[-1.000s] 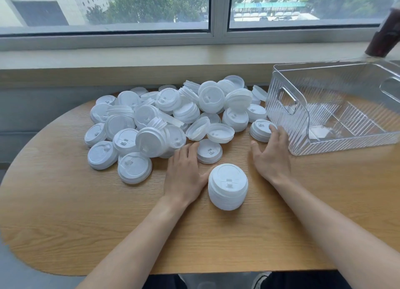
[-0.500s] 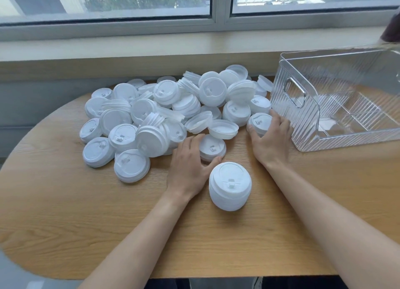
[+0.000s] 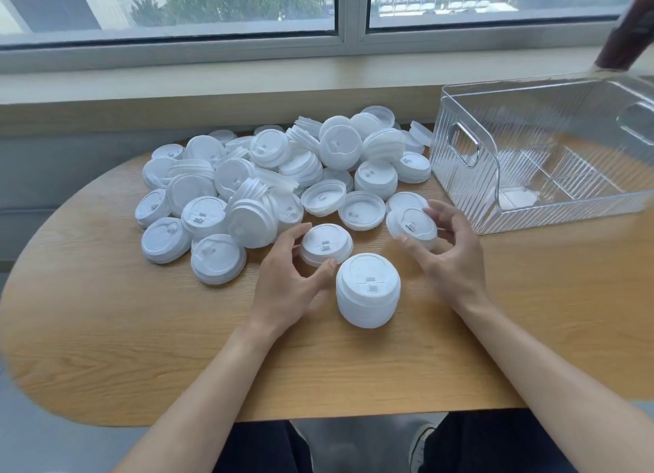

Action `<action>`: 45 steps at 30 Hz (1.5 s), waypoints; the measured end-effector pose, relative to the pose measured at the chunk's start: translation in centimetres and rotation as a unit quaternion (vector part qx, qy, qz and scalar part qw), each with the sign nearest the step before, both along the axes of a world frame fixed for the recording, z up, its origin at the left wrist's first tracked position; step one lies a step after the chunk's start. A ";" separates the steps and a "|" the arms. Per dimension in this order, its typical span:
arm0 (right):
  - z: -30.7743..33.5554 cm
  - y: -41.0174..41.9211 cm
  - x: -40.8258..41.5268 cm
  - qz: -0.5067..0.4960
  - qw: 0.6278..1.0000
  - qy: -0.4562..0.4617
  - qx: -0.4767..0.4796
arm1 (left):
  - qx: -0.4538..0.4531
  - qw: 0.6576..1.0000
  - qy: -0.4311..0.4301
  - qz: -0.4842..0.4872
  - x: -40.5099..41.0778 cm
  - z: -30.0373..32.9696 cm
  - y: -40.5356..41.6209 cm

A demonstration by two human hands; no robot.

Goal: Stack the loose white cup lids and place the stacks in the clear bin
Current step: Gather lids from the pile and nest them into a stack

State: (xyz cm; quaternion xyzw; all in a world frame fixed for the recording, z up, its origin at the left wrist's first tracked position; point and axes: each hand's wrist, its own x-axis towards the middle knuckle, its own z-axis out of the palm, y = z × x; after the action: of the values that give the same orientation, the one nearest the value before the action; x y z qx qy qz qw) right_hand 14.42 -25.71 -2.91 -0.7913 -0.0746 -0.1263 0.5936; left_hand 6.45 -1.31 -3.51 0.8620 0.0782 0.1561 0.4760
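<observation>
A person seated at a rounded wooden desk (image 3: 106,331) beneath a window (image 3: 247,8) holds a white cup lid in each hand. The left hand (image 3: 283,281) grips one lid (image 3: 327,242) between curled fingers and thumb, at the near edge of the heap; whether that lid is lifted clear of the desk cannot be told. The right hand (image 3: 449,256) pinches a second lid (image 3: 410,224), tilted and raised off the surface, thumb on its near rim and fingers curled around the far side. Between the two wrists stands a finished stack of lids (image 3: 368,290), upright on the desk and touching neither hand. The loose lids (image 3: 247,189) lie in a jumbled pile across the far half of the desk (some face up, some overturned, a few already nested). At the right stands the clear bin (image 3: 545,210), ribbed and with cut-out handles, just beside the pile; something white shows through its near wall, too indistinct to identify. A dark bottle (image 3: 623,37) is behind the bin.
</observation>
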 end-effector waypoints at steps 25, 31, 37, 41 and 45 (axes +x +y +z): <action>5.4 0.4 -4.3 0.338 0.927 0.042 -0.159 | -0.153 0.988 -0.031 -0.021 -3.3 0.8 -0.3; 4.2 -0.1 -5.1 0.314 0.937 0.029 -0.149 | -0.190 0.980 -0.064 -0.017 -3.9 1.9 -1.2; 3.7 -0.1 -5.5 0.303 0.944 0.035 -0.122 | -0.139 0.987 -0.066 -0.040 -4.3 3.0 -2.3; 3.2 -0.5 -5.6 0.293 0.953 0.053 -0.056 | -0.053 0.991 -0.070 -0.104 -4.2 3.3 -2.8; 3.0 -0.5 -6.2 0.250 0.967 0.055 0.014 | -0.004 0.989 -0.058 -0.137 -4.2 3.2 -3.0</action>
State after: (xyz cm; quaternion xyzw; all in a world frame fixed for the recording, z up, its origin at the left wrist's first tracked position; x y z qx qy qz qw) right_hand 8.26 -26.20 0.10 -0.7447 -0.2355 0.0687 0.6206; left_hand 2.27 -4.34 -0.30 0.8521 -0.0675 0.1387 0.5002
